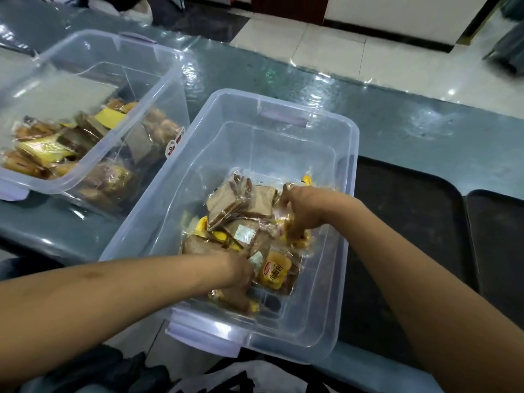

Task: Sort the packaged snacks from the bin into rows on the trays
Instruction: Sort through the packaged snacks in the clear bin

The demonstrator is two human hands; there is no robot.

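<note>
Glossy counter [283,80]: both hands' fingers pinch snacks [241,211] in the bin [344,251], dark trays [411,222] waiting right for rows

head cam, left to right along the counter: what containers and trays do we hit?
Snack-filled clear bin → nearer clear bin, both hands inside → first dark tray → second dark tray.

Glare on table [283,78], blurry edges.
</note>
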